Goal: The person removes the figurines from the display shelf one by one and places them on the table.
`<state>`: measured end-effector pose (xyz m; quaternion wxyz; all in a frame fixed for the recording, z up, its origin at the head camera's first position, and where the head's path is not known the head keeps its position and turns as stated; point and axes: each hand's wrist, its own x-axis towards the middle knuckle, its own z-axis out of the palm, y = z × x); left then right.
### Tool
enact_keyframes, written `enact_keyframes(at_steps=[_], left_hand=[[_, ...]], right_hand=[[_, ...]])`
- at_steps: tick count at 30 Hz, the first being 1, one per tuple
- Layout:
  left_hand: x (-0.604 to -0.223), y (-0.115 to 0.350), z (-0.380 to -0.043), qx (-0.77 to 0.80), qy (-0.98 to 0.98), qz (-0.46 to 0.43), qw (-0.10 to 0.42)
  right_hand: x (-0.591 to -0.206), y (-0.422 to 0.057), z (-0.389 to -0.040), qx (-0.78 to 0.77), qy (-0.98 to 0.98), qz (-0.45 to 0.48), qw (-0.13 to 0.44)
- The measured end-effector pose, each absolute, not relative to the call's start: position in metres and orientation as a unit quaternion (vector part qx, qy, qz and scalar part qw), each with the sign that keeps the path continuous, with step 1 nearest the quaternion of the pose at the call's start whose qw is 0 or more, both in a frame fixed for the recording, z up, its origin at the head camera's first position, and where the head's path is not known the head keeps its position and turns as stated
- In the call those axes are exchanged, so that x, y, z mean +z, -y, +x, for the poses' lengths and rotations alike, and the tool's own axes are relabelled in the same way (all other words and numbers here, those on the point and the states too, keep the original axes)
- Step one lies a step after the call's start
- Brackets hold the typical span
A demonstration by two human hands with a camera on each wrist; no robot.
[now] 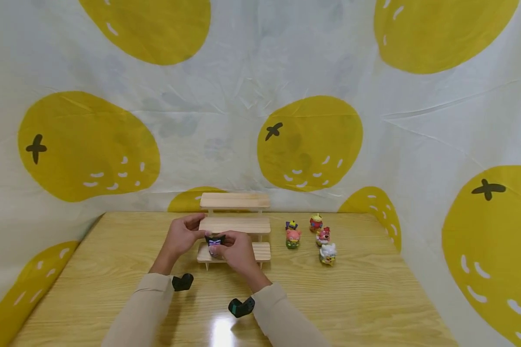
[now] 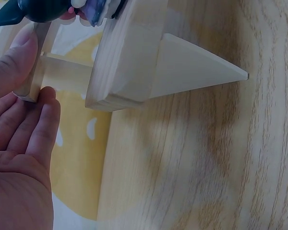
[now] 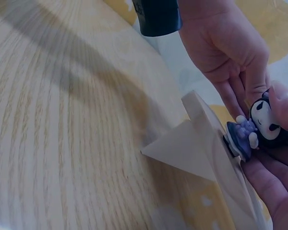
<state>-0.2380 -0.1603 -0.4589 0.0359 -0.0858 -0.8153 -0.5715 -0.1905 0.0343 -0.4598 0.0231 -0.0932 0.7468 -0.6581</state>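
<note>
A three-tier wooden display stand (image 1: 243,224) stands near the back of the table. My left hand (image 1: 182,236) pinches the left end of its middle board, thumb on one face and fingers on the other, as the left wrist view shows. A small toy figurine (image 3: 261,122) with a black hood, white face and purple dress is in my right hand (image 1: 239,250), between thumb and fingers. It is upright over the left part of the lowest board (image 1: 261,251), its base at or very near the wood; contact cannot be told.
Right of the stand are several other figurines: a pink one (image 1: 293,238), a blue and yellow one (image 1: 291,225), a red one with a yellow top (image 1: 316,222), a red and brown one (image 1: 323,236) and a white one (image 1: 328,253). A fruit-patterned cloth (image 1: 226,144) hangs behind the table.
</note>
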Motion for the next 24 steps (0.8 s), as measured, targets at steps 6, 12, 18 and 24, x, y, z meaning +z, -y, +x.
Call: enact_keyframes(at_steps=[6, 12, 18, 24], left_hand=[[-0.455, 0.157, -0.237, -0.569, 0.817, -0.085, 0.032], [-0.455, 0.155, -0.237, -0.564, 0.821, -0.081, 0.035], [-0.456, 0.155, -0.235, -0.561, 0.825, -0.073, 0.025], [-0.456, 0.159, -0.233, -0.556, 0.828, -0.07, 0.025]], right_hand=[[-0.459, -0.038, -0.188, -0.643, -0.761, -0.086, 0.002], [-0.459, -0.04, -0.187, -0.631, -0.77, -0.098, -0.017], [-0.461, -0.043, -0.184, -0.627, -0.773, -0.094, -0.018], [-0.46, -0.047, -0.183, -0.626, -0.773, -0.101, -0.02]])
